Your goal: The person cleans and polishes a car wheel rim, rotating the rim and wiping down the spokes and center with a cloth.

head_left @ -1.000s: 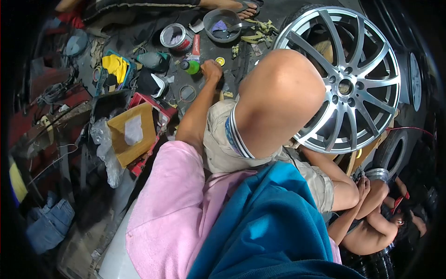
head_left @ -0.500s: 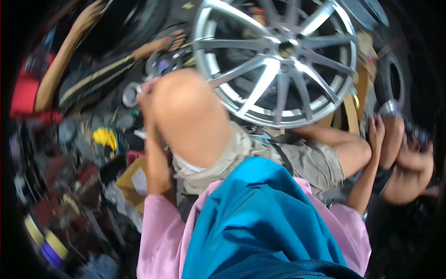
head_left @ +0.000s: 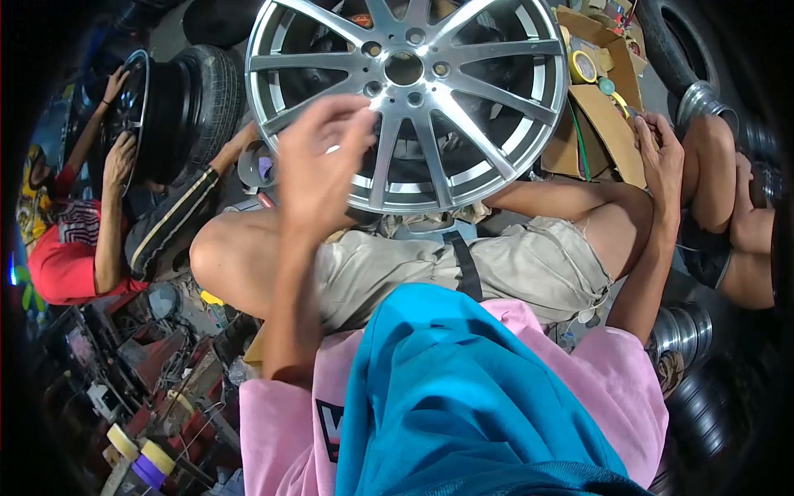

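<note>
A silver alloy wheel rim [head_left: 471, 132] with several spokes and a round centre hole lies face up in front of my crossed legs. My left hand [head_left: 318, 165] is raised over its near left part, fingers curled, slightly blurred. A tiny white bit shows between those fingers; I cannot name it. Whether the hand touches the rim is unclear. My right hand [head_left: 662, 157] is off to the right, beside the cardboard box [head_left: 608, 132] and another person's bent knee. Its fingers are bent together, and anything in them is too small to make out.
At left, a person in a red shirt [head_left: 62, 264] handles a dark wheel [head_left: 136, 116] beside a tyre [head_left: 213, 95]. Yellow tape [head_left: 583, 66] sits in the box. Another tyre [head_left: 678, 45] and stacked metal rims [head_left: 682, 335] are at right. Tools and tape rolls [head_left: 153, 467] clutter the lower left.
My left hand has come up from beside my knee to over the rim. My left knee has lowered outward. My right hand has risen in view, and the view has shifted.
</note>
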Demonstrator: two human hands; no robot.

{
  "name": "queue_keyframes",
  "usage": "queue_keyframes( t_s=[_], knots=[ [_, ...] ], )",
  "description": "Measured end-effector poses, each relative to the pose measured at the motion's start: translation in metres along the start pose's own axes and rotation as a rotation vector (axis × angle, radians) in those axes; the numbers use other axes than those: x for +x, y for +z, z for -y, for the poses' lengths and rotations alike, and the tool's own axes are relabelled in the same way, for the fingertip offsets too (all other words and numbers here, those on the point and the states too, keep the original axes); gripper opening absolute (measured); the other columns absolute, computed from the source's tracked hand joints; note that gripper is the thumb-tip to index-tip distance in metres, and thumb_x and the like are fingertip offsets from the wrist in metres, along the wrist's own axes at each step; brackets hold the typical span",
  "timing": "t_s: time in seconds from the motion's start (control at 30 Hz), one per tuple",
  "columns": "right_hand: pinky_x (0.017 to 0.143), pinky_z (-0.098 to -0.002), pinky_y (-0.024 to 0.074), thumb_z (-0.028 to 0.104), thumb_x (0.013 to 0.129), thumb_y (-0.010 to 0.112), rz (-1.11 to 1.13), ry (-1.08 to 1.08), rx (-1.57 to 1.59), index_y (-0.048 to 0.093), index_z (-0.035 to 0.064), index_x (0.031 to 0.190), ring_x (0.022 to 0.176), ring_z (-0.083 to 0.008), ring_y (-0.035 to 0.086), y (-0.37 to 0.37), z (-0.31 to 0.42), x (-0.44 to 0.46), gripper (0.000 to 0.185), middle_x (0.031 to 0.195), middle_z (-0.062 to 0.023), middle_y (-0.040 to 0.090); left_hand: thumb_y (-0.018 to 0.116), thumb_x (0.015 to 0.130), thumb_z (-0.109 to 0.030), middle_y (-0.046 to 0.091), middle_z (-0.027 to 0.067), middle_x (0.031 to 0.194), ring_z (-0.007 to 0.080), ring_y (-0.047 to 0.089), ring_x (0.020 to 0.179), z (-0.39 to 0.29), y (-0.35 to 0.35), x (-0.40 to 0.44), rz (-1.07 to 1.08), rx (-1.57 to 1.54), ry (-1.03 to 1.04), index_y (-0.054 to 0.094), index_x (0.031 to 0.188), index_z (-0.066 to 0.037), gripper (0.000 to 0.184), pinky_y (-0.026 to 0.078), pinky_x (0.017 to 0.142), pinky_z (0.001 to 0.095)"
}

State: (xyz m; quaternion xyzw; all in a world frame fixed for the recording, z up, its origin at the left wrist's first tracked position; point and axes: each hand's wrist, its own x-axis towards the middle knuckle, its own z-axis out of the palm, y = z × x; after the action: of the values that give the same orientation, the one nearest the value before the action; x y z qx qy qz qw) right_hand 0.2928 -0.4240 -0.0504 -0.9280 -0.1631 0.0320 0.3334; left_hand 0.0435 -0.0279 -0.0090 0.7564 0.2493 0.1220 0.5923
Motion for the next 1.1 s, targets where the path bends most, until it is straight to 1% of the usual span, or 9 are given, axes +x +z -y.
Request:
queue_keyframes(
  t_s=[0.07,0.2,0.27,0.5,0.53,0.6,0.7,0.77,1.1],
  knots=[
    [0.071,-0.0267,0.0543,0.024,0.103,0.066,-0.015,0.037,0.006,0.07,-0.0012,0.112,0.08,-0.0096,0.065,0.0,-0.006,-0.004,0.027,0.091,-0.0059,0.072,0.07,0.095,-0.007,0.074,0.0101,0.084,0.0125,0.072,0.078,0.029,0.043,0.021,-0.09,0.061,0.006,0.073,0.104,0.005,0.015,0.056,0.07,0.0277],
    [0.071,-0.0269,0.0544,0.025,0.103,0.066,0.004,0.028,-0.044,0.07,-0.001,0.112,0.079,-0.0099,0.065,-0.002,-0.009,-0.005,0.027,0.091,-0.0062,0.072,0.072,0.094,-0.01,0.077,0.0103,0.087,0.0122,0.071,0.07,0.073,0.082,0.052,-0.084,0.209,0.069,0.075,0.104,0.004,0.017,0.057,0.068,0.0271],
    [0.071,-0.0273,0.0546,0.025,0.103,0.066,0.007,0.069,-0.056,0.07,-0.001,0.112,0.078,-0.0101,0.065,-0.001,-0.01,-0.003,0.028,0.09,-0.0066,0.072,0.072,0.091,-0.008,0.076,0.0124,0.082,0.0153,0.073,0.069,0.087,0.09,0.06,-0.088,0.304,0.109,0.075,0.1,0.003,0.015,0.057,0.068,0.0288],
    [0.071,-0.0278,0.0545,0.026,0.103,0.066,-0.004,0.064,-0.126,0.07,-0.0013,0.112,0.075,-0.01,0.064,0.002,0.006,-0.003,0.029,0.089,-0.0073,0.072,0.069,0.091,-0.007,0.075,0.016,0.086,0.021,0.075,0.073,0.111,0.102,0.072,-0.109,0.363,0.226,0.073,0.095,0.005,0.013,0.058,0.068,0.0317],
    [0.069,-0.0257,0.0511,0.026,0.103,0.066,-0.015,0.044,-0.1,0.07,-0.0003,0.11,0.073,-0.0078,0.059,0.004,0.007,-0.003,0.028,0.084,-0.0044,0.068,0.069,0.091,-0.007,0.075,0.016,0.086,0.021,0.075,0.073,0.111,0.102,0.073,-0.108,0.357,0.222,0.073,0.095,0.005,0.013,0.058,0.068,0.0317],
    [0.067,-0.0236,0.0477,0.026,0.103,0.065,-0.023,0.021,-0.076,0.07,0.0007,0.109,0.071,-0.0057,0.054,0.007,0.009,-0.003,0.026,0.08,-0.0015,0.065,0.068,0.087,-0.005,0.069,0.0206,0.087,0.0359,0.07,0.078,0.11,0.102,0.073,-0.112,0.274,0.169,0.073,0.09,0.003,0.01,0.054,0.073,0.0452],
    [0.066,-0.0241,0.0473,0.026,0.103,0.065,-0.031,0.004,-0.071,0.07,0.0005,0.108,0.07,-0.0056,0.054,0.007,0.012,-0.001,0.026,0.08,-0.0013,0.065,0.068,0.088,-0.006,0.068,0.0204,0.086,0.0373,0.069,0.079,0.109,0.103,0.073,-0.126,0.265,0.19,0.072,0.089,0.003,0.01,0.053,0.073,0.0466],
    [0.066,-0.0244,0.047,0.027,0.103,0.065,-0.002,0.061,-0.091,0.07,0.0005,0.109,0.071,-0.0057,0.054,0.007,0.012,-0.001,0.027,0.08,-0.0012,0.066,0.068,0.088,-0.006,0.068,0.0204,0.086,0.038,0.068,0.08,0.11,0.104,0.075,-0.131,0.275,0.198,0.072,0.089,0.003,0.01,0.053,0.073,0.0472],
    [0.066,-0.0245,0.0467,0.029,0.103,0.066,-0.005,0.018,-0.111,0.069,-0.0008,0.109,0.071,-0.0062,0.054,0.005,0.009,-0.002,0.031,0.081,-0.0017,0.066,0.069,0.089,-0.006,0.067,0.0215,0.088,0.0401,0.068,0.081,0.107,0.103,0.073,-0.119,0.33,0.188,0.072,0.09,0.003,0.01,0.053,0.073,0.0484]
  ],
)
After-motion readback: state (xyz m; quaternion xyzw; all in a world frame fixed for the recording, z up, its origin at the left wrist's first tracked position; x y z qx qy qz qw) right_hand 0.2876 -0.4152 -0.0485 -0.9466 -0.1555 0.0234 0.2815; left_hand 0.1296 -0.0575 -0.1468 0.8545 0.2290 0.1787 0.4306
